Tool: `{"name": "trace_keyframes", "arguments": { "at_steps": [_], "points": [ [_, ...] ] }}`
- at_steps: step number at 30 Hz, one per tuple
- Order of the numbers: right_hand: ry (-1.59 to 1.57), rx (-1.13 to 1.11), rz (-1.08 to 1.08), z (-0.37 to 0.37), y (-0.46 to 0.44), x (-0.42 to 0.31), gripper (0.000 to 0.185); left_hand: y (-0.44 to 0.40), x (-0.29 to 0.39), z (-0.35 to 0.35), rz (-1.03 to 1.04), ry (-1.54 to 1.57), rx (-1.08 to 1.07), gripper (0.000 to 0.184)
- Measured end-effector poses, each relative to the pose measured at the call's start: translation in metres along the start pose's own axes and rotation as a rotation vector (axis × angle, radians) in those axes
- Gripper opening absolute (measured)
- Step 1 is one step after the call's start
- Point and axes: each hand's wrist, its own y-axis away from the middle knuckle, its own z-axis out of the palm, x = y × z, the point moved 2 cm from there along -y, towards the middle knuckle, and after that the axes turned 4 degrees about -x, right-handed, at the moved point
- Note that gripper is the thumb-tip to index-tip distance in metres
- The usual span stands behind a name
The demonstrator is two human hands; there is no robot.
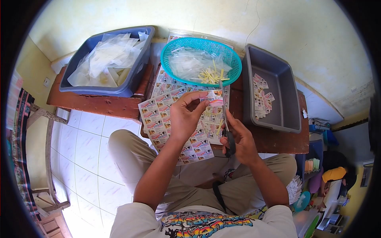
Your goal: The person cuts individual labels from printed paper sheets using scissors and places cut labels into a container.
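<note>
The head view shows a room with pale yellow walls [206, 20], white tiled floor [86, 141] and a low brown wooden table [278, 143]. The teal basket [165, 68] stands on printed sheets at the table's wall side and serves as reference. It contains clear plastic bags [186, 63], with yellowish trimmings [210, 75] at its near rim.

Left of the basket stands a blue bin [133, 81] of translucent bags [109, 55]; to its right, a grey tray [281, 103] holds small cut labels [262, 97]. On the near side of the basket, a label sheet [154, 117] overhangs the table edge.

The left hand [186, 113], nearer the person than the basket, pinches a printed label piece [214, 96] between thumb and forefinger. The piece lies roughly crosswise, just short of the basket's near rim.

The right hand [240, 139] is closed around the black handles of the scissors [224, 115], on the near side of the basket. Their long axis runs away from the person, leaning slightly left; the tips point at the basket's near rim. The blades lie along the piece's right edge; their opening cannot be determined.

Well apart, to the basket's lower right, another person [335, 174] bends forward.
</note>
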Motion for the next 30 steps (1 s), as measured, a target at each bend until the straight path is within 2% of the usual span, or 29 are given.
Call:
{"name": "trace_keyframes", "arguments": {
  "at_steps": [8, 11, 14, 16, 20, 22, 30],
  "points": [
    [-0.047, 0.032, 0.024, -0.004, -0.003, 0.003, 0.084, 0.000, 0.005, -0.003, -0.042, 0.010, 0.014, 0.023],
    [0.053, 0.039, 0.046, -0.008, -0.003, 0.004, 0.084, 0.000, 0.004, -0.003, -0.030, 0.028, 0.011, 0.023],
    [0.219, 0.033, 0.131, -0.012, -0.003, 0.003, 0.085, 0.000, 0.004, -0.003, -0.020, 0.033, 0.005, 0.026],
    [0.774, -0.014, 0.155, -0.018, -0.005, 0.009, 0.087, 0.000, 0.005, -0.003, 0.003, 0.023, -0.007, 0.026],
    [0.851, 0.002, 0.165, -0.023, -0.004, 0.035, 0.086, 0.001, 0.006, -0.004, -0.004, 0.008, -0.026, 0.025],
    [0.963, 0.048, 0.073, -0.024, -0.004, 0.045, 0.079, 0.001, 0.009, -0.004, 0.005, 0.000, -0.014, 0.025],
    [1.152, 0.068, 0.155, -0.022, -0.011, 0.049, 0.078, 0.001, 0.011, -0.003, -0.019, -0.022, -0.013, 0.028]
  ]
}}
